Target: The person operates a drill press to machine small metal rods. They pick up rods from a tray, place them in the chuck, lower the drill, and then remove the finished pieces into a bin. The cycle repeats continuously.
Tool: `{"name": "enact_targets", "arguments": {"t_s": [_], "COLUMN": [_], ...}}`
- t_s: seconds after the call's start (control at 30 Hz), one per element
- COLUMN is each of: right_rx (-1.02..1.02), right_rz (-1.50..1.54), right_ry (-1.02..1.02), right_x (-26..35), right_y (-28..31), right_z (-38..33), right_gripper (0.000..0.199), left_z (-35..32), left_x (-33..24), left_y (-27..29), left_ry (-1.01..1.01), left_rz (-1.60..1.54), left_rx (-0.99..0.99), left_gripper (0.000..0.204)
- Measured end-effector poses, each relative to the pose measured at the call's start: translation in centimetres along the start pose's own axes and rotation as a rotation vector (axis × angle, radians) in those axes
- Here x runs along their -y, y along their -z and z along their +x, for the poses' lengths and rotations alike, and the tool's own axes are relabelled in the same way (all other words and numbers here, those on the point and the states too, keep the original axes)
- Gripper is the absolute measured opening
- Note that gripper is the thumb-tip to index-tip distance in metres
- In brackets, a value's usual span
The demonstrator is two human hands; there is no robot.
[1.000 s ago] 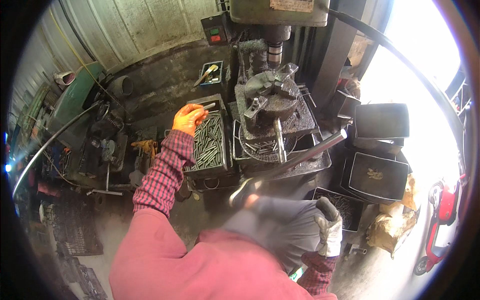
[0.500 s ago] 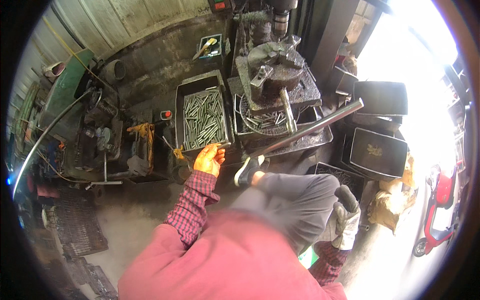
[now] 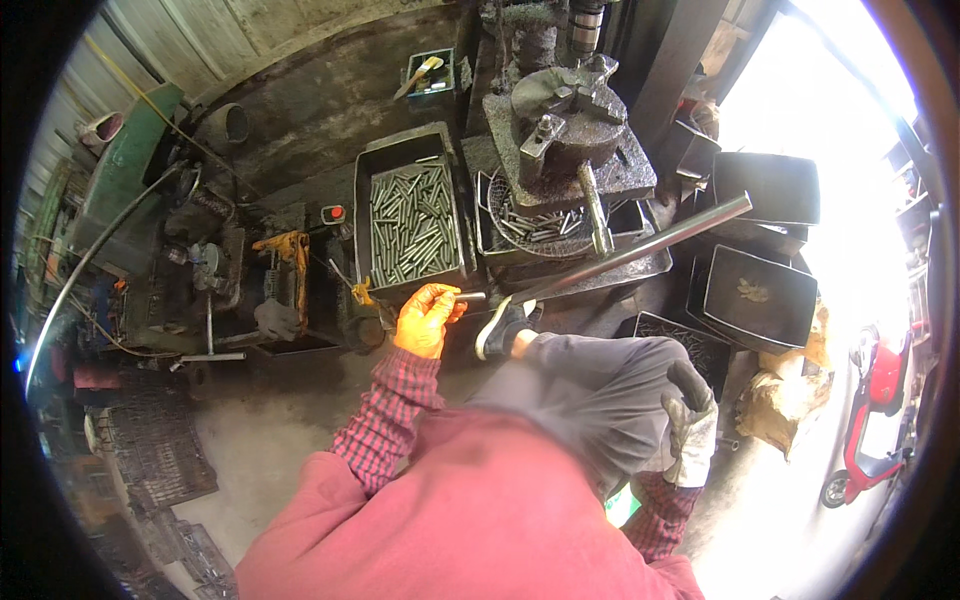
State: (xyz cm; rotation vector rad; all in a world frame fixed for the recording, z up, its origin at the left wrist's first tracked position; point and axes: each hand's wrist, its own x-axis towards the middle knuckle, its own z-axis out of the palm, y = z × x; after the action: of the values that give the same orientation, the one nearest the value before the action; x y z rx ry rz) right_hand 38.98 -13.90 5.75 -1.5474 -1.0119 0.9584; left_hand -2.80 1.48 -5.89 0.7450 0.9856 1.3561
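My left hand (image 3: 428,318), in an orange glove, pinches a short metal pin (image 3: 470,296) that sticks out to the right of the fingers. It is just off the front edge of a deep metal tray (image 3: 468,240) holding many similar loose metal pins (image 3: 412,220). Beside my right knee is my right hand (image 3: 692,425) in a grey-white glove with dark fingers. Its fingers are curved, with a gap between them and the thumb, and nothing shows in it.
Right of the tray stands a drill press with a round clamping fixture (image 3: 565,110); pins lie in a basket (image 3: 535,225) under it. A long steel bar (image 3: 640,250) slants across its front. Dark bins (image 3: 757,300) stand farther right. A brush (image 3: 425,70) lies on a small box behind.
My left hand has moved slightly right and down from the tray's front edge, and the pin now shows clearly in its fingers. The view has shifted a little; my right hand stays beside the knee.
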Motion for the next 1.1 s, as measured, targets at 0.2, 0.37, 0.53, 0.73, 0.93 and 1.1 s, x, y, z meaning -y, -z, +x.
{"name": "enact_targets", "arguments": {"t_s": [0.2, 0.37, 0.53, 0.73, 0.93, 1.1], "right_rx": [-0.002, -0.038, -0.064, -0.031, 0.136, 0.287], "right_rz": [-0.055, 0.022, 0.078, 0.107, -0.096, -0.148], "right_ry": [-0.005, -0.071, -0.207, -0.241, -0.126, -0.261], "right_x": [0.4, 1.6, 1.9, 0.1, -1.7, 0.5], "right_y": [0.4, -0.1, -0.4, 0.2, -2.8, -9.4], "right_z": [0.2, -1.0, -1.1, 2.8, 7.1, 7.1], "right_gripper": [0.073, 0.065, 0.056, 0.056, 0.057, 0.059], "left_z": [12.6, 15.3, 15.0, 14.4, 5.7, 2.4], "left_x": [7.3, 11.6, 10.0, 4.5, 6.6, 7.8], "left_y": [-2.6, -5.4, 3.2, 12.8, 10.8, 12.5], "left_ry": [0.233, 0.263, -0.108, -0.213, 0.197, 0.543], "left_rz": [0.474, 0.672, 0.491, 0.912, 0.888, 0.233], "left_rx": [0.028, -0.152, -0.321, -0.6, -0.6, -1.034], "left_gripper": [0.032, 0.118, 0.048, 0.036, 0.044, 0.133]}}
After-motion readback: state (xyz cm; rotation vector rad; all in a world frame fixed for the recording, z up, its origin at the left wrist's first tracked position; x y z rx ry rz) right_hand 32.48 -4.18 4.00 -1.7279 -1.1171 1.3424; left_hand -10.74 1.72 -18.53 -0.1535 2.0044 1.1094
